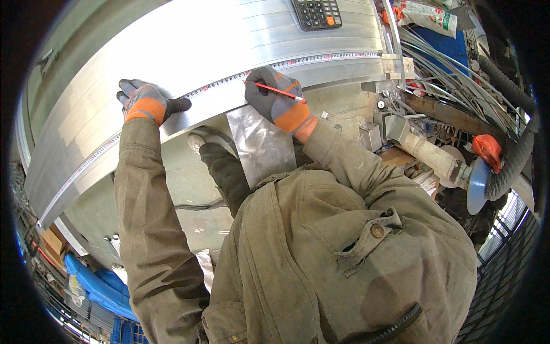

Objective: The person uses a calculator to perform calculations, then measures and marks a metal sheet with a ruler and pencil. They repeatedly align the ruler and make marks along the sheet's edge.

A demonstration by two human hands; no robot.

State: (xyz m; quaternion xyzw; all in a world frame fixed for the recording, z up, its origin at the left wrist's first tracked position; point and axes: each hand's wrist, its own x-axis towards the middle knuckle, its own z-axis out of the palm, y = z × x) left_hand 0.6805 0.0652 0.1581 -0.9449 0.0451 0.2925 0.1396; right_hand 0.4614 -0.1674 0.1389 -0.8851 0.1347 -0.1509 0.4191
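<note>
A long measuring tape (pixel 224 81) lies stretched across several shiny metal strips (pixel 206 47), near their edge on my side. My left hand (pixel 148 99), in a grey and orange glove with dark fingertips, rests spread on the metal, its thumb at the tape. My right hand (pixel 276 96), gloved alike, grips a red pencil (pixel 281 91) with its tip at the tape's near edge. A black calculator (pixel 317 13) with one orange key lies on the metal beyond my right hand. Below that hand, a sheet metal piece (pixel 260 144) reaches from under the strips towards my body.
Thin metal strips (pixel 447 60) are heaped at the right, near a plastic bag (pixel 425 17). A pale cylindrical tube (pixel 429 150), a blue disc (pixel 477 185) and a flexible hose (pixel 517 167) stand closer on that side. Blue sheeting (pixel 96 286) lies at the lower left.
</note>
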